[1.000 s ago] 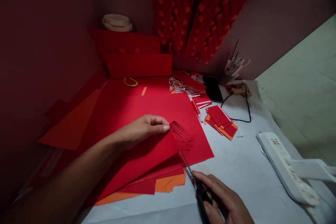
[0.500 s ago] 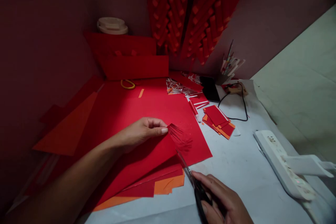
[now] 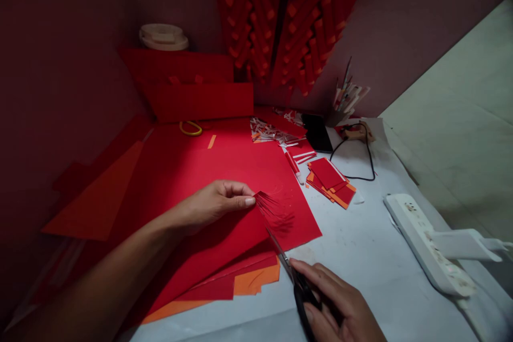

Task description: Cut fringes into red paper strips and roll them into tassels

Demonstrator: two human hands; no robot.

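Note:
My left hand pinches the corner of a red paper sheet, where thin fringe-like strips fan out to the right of the fingertips. Black-handled scissors are gripped in my right hand at the lower right. Their blades point up and left, with the tips at the right edge of the red sheet, below the strips. Beneath lie a larger red sheet and orange paper pieces.
Red and orange cards, a red marker, paper scraps, a dark phone, a pen holder and a black cable are behind. A white power strip lies right; yellow scissor-like loop at back.
The view has shifted slightly, moving the background a little left. Both hands keep their holds, and the scissor blades look closer together and slightly farther up-left.

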